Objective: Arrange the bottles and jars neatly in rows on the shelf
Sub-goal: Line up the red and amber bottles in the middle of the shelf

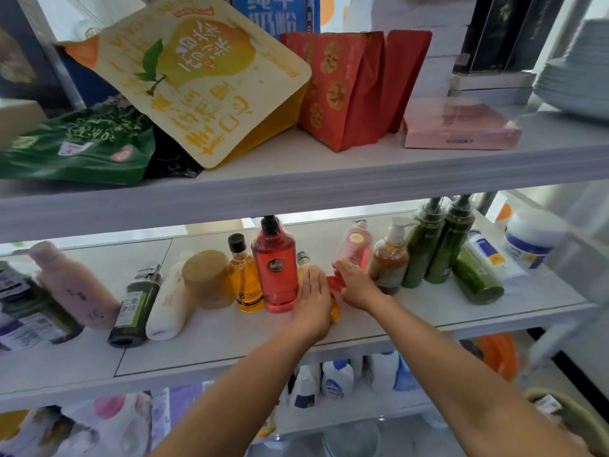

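On the middle shelf [412, 319] a row runs from the left: a pink bottle [71, 285] leaning back, a dark green bottle [133, 305] and a white bottle [169, 300] tipped against their neighbours, then a tan-lidded jar [206, 278]. These lean, so they probably have yet to be straightened. Next stand a small amber bottle [245, 280] and a tall red bottle [278, 268], both upright and touching, which reads as the tidy part of the row.

The left hand [313, 300] lies flat and unclenched over a small yellow bottle [334, 311], just right of the red one, likely pressing it into line. The right hand [354, 285] is curled around the base of a pink pump bottle [352, 249], tilting it. Beyond it stand a brown pump bottle [390, 262] and two tall green bottles [438, 245].
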`<action>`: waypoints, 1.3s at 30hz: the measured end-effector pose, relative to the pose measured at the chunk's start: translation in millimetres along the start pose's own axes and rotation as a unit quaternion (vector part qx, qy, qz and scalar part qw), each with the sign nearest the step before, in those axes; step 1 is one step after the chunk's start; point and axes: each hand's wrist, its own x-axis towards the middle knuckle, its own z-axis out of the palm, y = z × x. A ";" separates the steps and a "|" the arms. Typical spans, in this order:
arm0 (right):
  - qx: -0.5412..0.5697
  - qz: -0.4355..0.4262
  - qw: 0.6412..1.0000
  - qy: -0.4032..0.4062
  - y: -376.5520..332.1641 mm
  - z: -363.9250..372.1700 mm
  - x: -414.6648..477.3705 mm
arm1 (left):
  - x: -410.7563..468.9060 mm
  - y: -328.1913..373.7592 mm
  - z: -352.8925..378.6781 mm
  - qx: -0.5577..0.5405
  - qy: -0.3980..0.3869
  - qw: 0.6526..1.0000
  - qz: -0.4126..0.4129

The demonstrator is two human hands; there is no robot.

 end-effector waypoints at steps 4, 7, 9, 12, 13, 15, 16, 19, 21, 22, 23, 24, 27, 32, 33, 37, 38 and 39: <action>0.020 0.007 1.000 0.014 1.2 2.5 -18.2 | -4.3 -0.8 1.1 0.003 0.026 1.000 0.014; 0.027 0.012 0.999 0.023 -1.7 2.4 -28.5 | -6.9 -5.5 3.8 0.003 0.043 0.999 0.027; 0.024 0.013 0.999 0.024 -3.5 2.9 -34.4 | -8.5 -9.0 4.3 0.001 0.044 0.999 0.032; 0.020 0.007 1.000 0.016 -3.2 3.1 -43.9 | -9.1 -9.6 1.9 0.015 0.036 0.999 0.038; 0.022 0.005 1.000 0.012 -2.7 3.0 -47.3 | -9.5 -8.7 0.5 0.018 0.034 0.999 0.038; 0.032 0.002 0.999 0.012 -2.7 1.5 -56.8 | -9.7 -6.6 -0.9 0.018 0.033 0.999 0.038; 0.043 0.002 0.999 0.016 -2.7 0.8 -62.1 | -9.8 -5.6 -1.1 0.018 0.031 0.999 0.039; 0.084 0.012 0.996 0.012 -1.7 0.2 -78.2 | -11.0 -2.1 -1.1 0.026 0.022 0.999 0.041; 0.114 0.027 0.993 0.009 2.1 0.9 -84.8 | -13.7 2.1 -1.1 0.013 0.016 0.999 0.049; 0.140 0.037 0.989 0.011 3.5 1.0 -87.7 | -15.8 5.7 -1.8 -0.014 0.020 0.998 0.058; 0.184 0.054 0.981 0.021 4.4 0.8 -89.7 | -17.9 10.1 -2.8 -0.066 0.036 0.995 0.064; 0.240 0.079 0.967 0.043 3.6 -1.0 -91.2 | -19.8 15.4 -4.1 -0.140 0.070 0.986 0.059; 0.353 0.204 0.897 0.168 4.5 -5.2 -90.8 | -22.4 34.8 -11.3 -0.304 0.230 0.922 -0.066; 0.420 0.339 0.839 0.071 22.8 -0.7 -85.9 | -20.2 57.2 -11.4 -0.408 0.199 0.814 -0.362; 0.430 0.334 0.838 0.036 24.1 -1.7 -84.8 | -18.9 62.5 -11.3 -0.418 0.190 0.802 -0.382; 0.461 0.330 0.823 -0.035 25.4 -13.6 -76.4 | -21.4 86.2 -11.5 -0.451 0.166 0.765 -0.429; 0.469 0.333 0.817 -0.046 26.9 -14.7 -73.1 | -22.9 91.7 -10.2 -0.469 0.141 0.755 -0.436; 0.471 0.333 0.815 -0.056 28.3 -16.4 -71.3 | -24.1 95.8 -7.4 -0.488 0.115 0.746 -0.438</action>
